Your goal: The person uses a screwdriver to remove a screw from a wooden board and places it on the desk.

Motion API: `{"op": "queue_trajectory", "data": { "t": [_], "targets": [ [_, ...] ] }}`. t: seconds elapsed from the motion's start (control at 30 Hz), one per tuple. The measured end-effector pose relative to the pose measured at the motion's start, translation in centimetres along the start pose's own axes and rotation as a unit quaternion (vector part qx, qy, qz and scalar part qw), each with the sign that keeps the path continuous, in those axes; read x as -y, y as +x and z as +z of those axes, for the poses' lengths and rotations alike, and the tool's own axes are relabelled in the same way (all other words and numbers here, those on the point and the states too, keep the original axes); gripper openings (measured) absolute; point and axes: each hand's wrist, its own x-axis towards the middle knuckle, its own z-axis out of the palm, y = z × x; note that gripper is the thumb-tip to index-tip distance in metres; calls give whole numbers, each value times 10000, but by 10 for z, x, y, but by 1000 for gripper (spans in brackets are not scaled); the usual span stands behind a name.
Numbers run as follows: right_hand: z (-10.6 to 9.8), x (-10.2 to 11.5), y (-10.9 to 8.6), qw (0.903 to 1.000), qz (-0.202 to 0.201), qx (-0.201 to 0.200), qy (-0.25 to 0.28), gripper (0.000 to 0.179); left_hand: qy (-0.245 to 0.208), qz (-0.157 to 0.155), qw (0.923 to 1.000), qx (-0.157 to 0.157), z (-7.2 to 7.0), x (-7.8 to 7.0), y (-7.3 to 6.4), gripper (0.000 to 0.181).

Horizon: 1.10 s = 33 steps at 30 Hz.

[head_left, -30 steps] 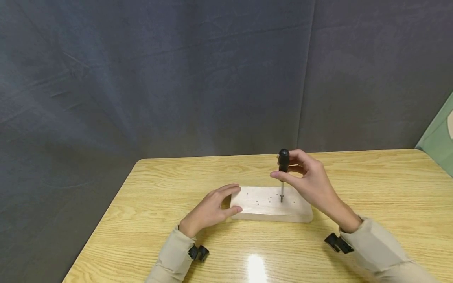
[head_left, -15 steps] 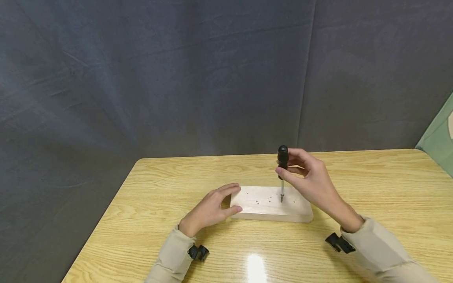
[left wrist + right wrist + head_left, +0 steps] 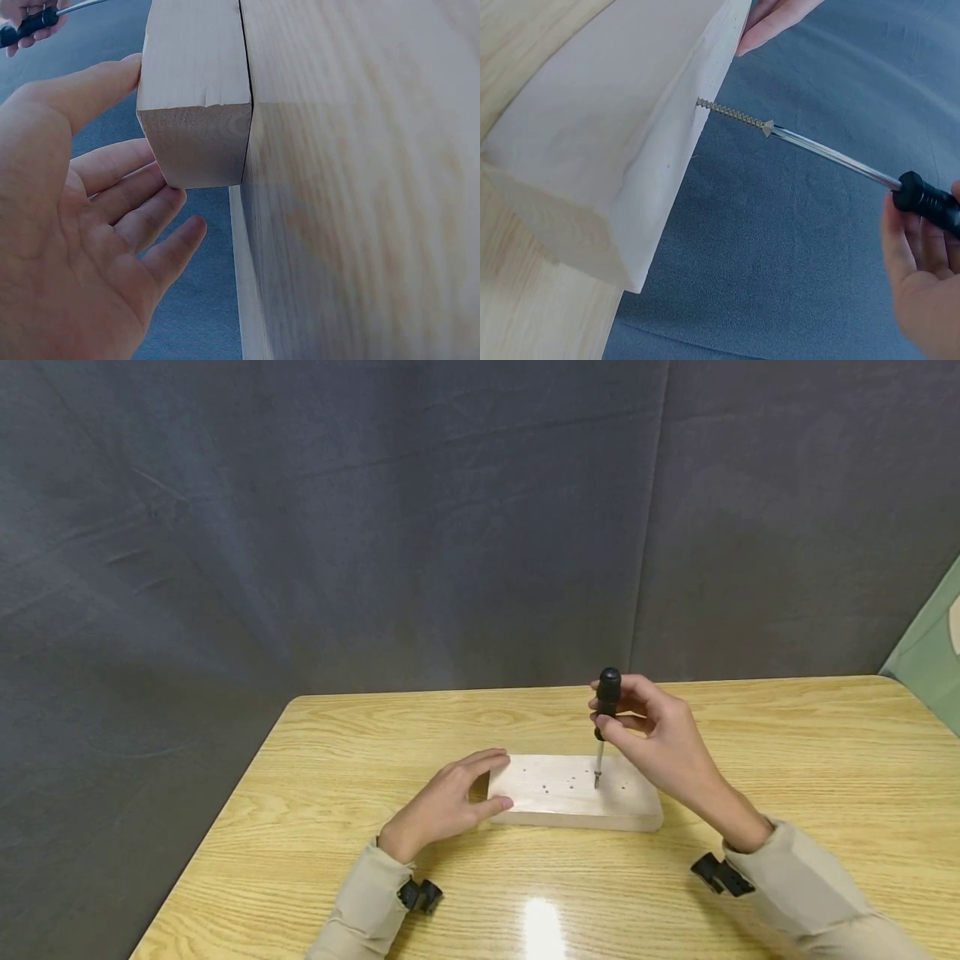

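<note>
My right hand (image 3: 663,739) holds a screwdriver (image 3: 608,685) by its black handle, between thumb and fingertips. The handle leans slightly right, and its shaft (image 3: 840,157) meets the head of a threaded screw (image 3: 733,114). That screw stands in the top of a pale wooden block (image 3: 555,802), much of its thread showing above the wood. Several small holes dot the block's top. At the block's left end, my left hand (image 3: 446,802) rests with thumb and fingers spread and fairly straight, touching the wood, as the left wrist view also shows.
The block lies flat on a wood-grain table (image 3: 337,760) whose far edge meets a dark cloth backdrop (image 3: 450,527). Black wrist cameras sit on both sleeves. A green surface (image 3: 930,643) shows at the far right.
The screwdriver's handle has tipped to the right, and my right thumb and fingers have shifted around it. The screw looks about as high as before. My left hand and the block stay put.
</note>
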Motion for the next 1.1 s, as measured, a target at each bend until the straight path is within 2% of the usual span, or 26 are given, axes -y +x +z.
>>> {"op": "queue_trajectory", "data": {
  "t": [0.27,0.57,0.77,1.1],
  "targets": [
    [2,2,1,9998,155,79,10,13,19,16,10000,3,-1,0,0,62],
    [-2,-3,3,9997,-195,-105,55,27,-18,7,10000,21,-1,-1,1,61],
    [-5,-2,2,9995,-93,-121,282,40,-74,-2,10000,13,-1,-2,1,61],
    [-4,-2,0,9993,-115,-97,329,30,-56,-4,10000,0,-1,-3,0,61]
  ]
}}
